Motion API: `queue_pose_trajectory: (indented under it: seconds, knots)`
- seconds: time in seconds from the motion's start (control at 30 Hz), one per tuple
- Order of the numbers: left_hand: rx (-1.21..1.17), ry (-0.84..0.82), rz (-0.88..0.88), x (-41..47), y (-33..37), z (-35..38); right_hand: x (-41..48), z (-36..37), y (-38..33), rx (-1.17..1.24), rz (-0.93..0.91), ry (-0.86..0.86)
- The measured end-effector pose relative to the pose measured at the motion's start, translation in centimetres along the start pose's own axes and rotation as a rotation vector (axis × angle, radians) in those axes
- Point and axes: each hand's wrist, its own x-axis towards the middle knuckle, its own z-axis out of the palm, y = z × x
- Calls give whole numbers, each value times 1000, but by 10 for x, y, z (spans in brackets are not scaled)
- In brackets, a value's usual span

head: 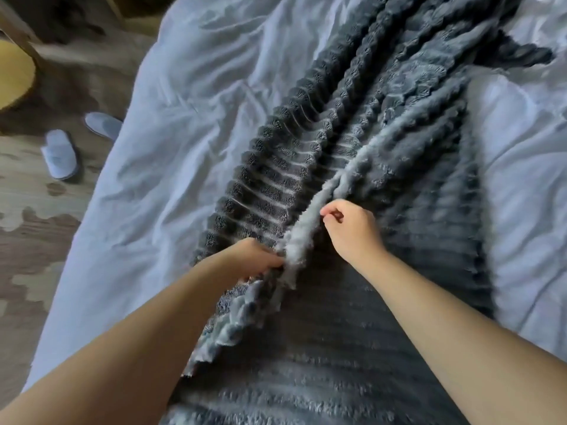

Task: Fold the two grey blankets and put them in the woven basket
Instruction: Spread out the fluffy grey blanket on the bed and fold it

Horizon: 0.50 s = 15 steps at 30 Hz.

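A grey ribbed fleece blanket (414, 185) lies stretched lengthwise over the bed, from the near edge to the far right corner. Its pale fluffy edge (310, 228) runs up the middle as a raised ridge. My left hand (254, 259) grips that edge near its bunched lower end. My right hand (346, 228) sits a little farther up the same ridge, fingers curled and pinching the edge. Whether the grey fabric is one blanket or two I cannot tell. No woven basket is in view.
A rumpled white duvet (171, 142) covers the bed beneath the blanket. On the patterned floor (27, 240) to the left lie two white slippers (59, 154). A round yellow stool (12, 75) with wooden legs stands at the far left.
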Motion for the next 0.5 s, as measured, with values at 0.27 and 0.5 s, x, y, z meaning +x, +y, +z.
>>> queue_pose_trajectory:
  seconds: [0.27,0.5]
  knots:
    - [-292,-73,456,-12,17,26,46,37,-2,-565,458,-287]
    - [-303,419,592,-10,33,-29,101,-16,-29,191,597,69]
